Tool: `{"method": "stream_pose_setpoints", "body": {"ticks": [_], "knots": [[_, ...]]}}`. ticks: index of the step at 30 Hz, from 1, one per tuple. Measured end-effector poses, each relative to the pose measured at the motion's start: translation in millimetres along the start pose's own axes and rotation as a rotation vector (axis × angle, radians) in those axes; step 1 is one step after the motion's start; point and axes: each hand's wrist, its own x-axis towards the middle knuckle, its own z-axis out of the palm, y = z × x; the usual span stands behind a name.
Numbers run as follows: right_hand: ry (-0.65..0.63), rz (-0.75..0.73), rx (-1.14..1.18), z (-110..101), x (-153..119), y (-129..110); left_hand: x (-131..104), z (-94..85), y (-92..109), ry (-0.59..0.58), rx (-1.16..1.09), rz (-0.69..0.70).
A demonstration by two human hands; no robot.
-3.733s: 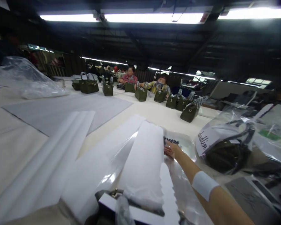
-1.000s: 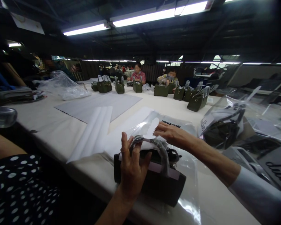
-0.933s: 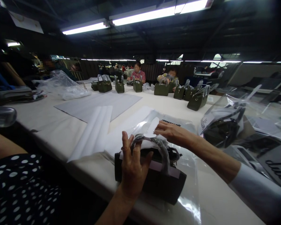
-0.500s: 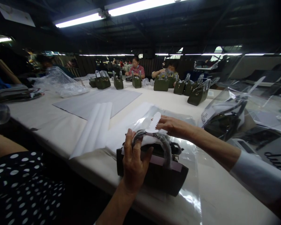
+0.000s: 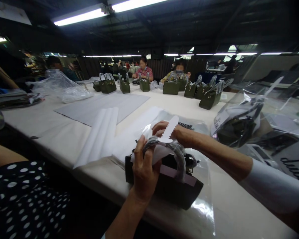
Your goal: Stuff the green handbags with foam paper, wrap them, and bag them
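A dark handbag (image 5: 174, 186) lies at the near edge of the white table (image 5: 49, 132), on a clear plastic bag (image 5: 204, 209). My left hand (image 5: 143, 169) presses on the handbag's near side, fingers over its wrapped handle (image 5: 178, 154) and white tissue paper. My right hand (image 5: 175, 132) reaches in from the right and pinches a white paper strip with a zigzag edge (image 5: 170, 127) just above the bag's top.
White folded paper sheets (image 5: 101, 132) and a grey sheet (image 5: 102, 106) lie to the left. A bagged handbag (image 5: 236, 127) sits at right. Several green handbags (image 5: 209, 99) line the far end, where two people (image 5: 144, 69) sit. A plastic bag (image 5: 62, 88) lies far left.
My right hand has curled in and lifted the zigzag paper strip upright over the bag. My left hand stays on the handbag. The view has dropped slightly.
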Motion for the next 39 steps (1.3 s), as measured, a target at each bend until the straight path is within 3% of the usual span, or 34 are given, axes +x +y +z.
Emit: {"method": "stream_pose_setpoints", "body": {"ticks": [2,4,8,10,13,18,24,33,39], "knots": [[-0.024,0.003,0.031,-1.5,1.6,-1.4,1.1,1.1,-0.3,-0.022,0.001,-0.029],[0.062,0.099,0.061,-4.6,-6.2,-8.7,2.7,1.8,-0.3,-0.024,-0.013,-0.054],[0.429,0.604,0.148,-4.7,-48.9,-46.8,5.0,2.5,-0.2,-0.020,-0.024,-0.078],[0.438,0.814,0.166,6.2,-69.9,-70.3,5.5,2.5,0.1,-0.030,-0.031,-0.070],[0.398,0.963,0.081,37.2,-82.4,-94.0,5.6,3.0,0.8,-0.028,-0.037,-0.055],[0.491,1.010,-0.147,81.2,-73.4,-93.7,6.0,3.0,6.0,-0.029,-0.023,-0.011],[0.523,1.051,-0.222,85.4,-72.9,-90.0,4.9,-15.6,22.5,-0.041,0.071,0.102],[0.563,1.117,-0.193,84.4,-69.2,-90.8,-54.4,-80.0,38.1,-0.281,-0.127,0.139],[0.542,1.164,-0.204,83.3,-67.1,-88.5,-45.0,-127.8,53.0,-0.277,-0.210,0.047]]}}
